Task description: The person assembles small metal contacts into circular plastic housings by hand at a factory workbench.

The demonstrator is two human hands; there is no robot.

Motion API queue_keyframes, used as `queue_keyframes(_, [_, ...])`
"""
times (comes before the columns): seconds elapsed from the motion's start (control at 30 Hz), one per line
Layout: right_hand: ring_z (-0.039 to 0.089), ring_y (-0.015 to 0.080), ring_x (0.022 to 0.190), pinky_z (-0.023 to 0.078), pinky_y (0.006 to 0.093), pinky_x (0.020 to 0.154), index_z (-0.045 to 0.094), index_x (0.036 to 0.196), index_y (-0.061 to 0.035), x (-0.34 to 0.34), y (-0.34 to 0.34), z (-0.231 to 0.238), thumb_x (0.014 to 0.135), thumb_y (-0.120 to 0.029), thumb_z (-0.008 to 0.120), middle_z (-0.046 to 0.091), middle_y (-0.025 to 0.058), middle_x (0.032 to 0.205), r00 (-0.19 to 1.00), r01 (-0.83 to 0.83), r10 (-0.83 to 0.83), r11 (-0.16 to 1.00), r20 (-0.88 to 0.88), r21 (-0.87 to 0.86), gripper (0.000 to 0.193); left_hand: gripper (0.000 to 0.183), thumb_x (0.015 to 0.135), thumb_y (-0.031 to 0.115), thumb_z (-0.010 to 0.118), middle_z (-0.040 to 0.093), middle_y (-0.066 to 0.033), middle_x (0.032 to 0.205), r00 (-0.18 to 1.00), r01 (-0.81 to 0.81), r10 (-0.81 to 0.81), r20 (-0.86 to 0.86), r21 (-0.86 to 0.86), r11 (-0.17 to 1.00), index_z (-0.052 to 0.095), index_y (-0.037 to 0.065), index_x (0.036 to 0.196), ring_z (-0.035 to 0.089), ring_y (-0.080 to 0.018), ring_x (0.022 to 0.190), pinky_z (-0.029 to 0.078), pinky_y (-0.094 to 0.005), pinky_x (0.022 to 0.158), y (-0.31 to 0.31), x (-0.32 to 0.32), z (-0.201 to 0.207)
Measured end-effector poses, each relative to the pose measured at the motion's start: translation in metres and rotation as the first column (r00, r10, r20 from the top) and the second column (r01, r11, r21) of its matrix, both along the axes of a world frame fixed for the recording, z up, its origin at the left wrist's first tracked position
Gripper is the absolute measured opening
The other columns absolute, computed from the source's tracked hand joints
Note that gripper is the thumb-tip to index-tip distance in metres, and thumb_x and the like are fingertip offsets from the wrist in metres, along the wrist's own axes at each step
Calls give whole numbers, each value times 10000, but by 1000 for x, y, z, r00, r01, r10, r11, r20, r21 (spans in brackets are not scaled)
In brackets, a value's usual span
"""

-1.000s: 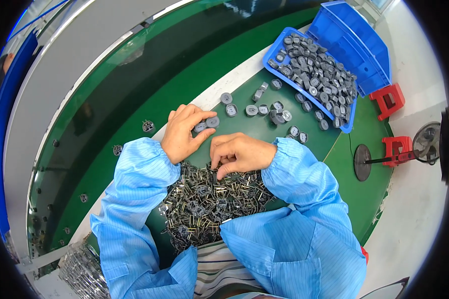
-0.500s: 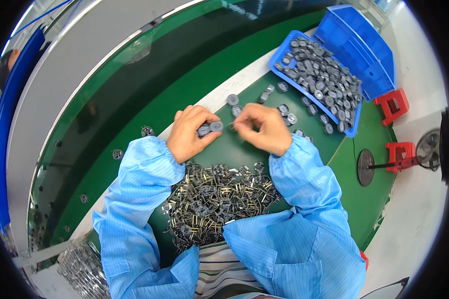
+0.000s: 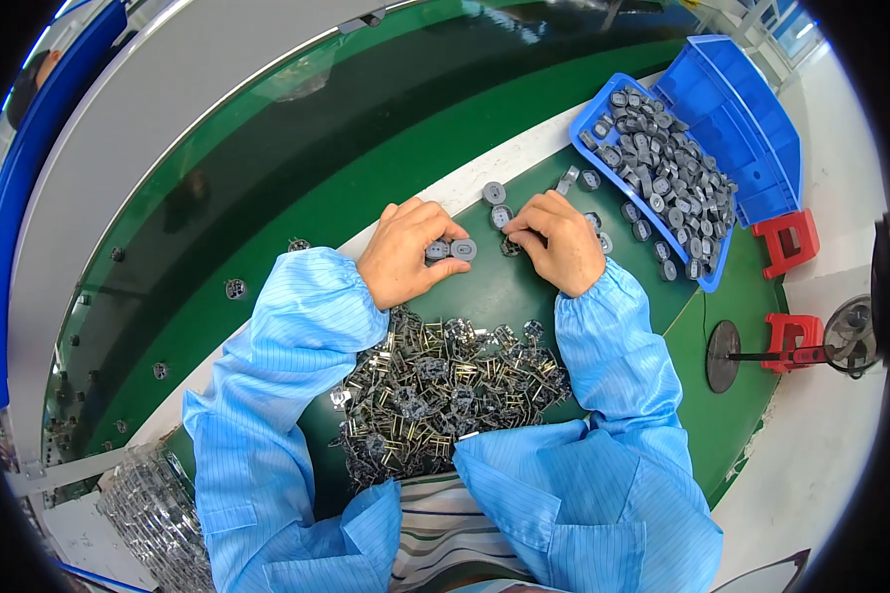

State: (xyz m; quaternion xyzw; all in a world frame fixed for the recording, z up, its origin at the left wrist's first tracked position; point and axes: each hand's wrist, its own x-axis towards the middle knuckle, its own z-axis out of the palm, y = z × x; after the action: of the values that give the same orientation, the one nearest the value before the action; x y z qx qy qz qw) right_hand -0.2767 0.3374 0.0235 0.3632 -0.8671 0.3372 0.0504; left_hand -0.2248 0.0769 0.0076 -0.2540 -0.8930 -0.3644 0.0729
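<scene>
The right hand has moved from the heap of dark round components with brass-coloured pins, lying at the green tabletop's near edge, and now pinches one dark component between thumb and fingertips. It is just beside a loose grey rounded plastic cap near the white far edge. The left hand grasps two grey caps, so both hands are occupied, a little apart. A blue plastic bin of caps stands at the far right corner.
</scene>
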Motion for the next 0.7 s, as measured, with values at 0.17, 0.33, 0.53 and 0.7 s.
queue_keyframes(0.17, [599,306,1065,484,430,887,706,1098,-92,9,-9,4,767,-78,810,650,65,1116,994,-99,102,994,-50,42,347,304,811,243,867,666,-30,993,999,32,-31,-32,35,999,742,106,1051,601,-251,998,411,-390,910,1,0,-5])
queue_keyframes(0.33, [584,273,1030,412,400,848,686,1077,-107,19,-30,4,714,-137,871,636,46,1068,962,-197,179,978,-208,-68,409,291,863,229,835,674,-59,885,999,23,-27,26,150,988,739,62,1080,624,-242,900,451,-378,869,0,-3,-4])
queue_keyframes(0.53, [626,249,891,423,389,750,702,967,-64,15,-33,-8,736,-62,859,668,45,929,962,-148,115,982,-248,-120,280,218,925,184,761,648,-98,984,998,57,-47,-46,242,969,735,19,1065,619,-291,936,468,-416,888,-1,-8,-5])
queue_keyframes(0.7, [619,252,852,440,381,748,720,977,-58,18,-35,-9,786,-63,836,658,49,881,998,-35,24,979,-56,-203,224,252,864,27,767,636,-121,1034,993,115,-112,-35,107,988,736,-16,1110,633,-256,929,513,-341,779,-8,-5,-3])
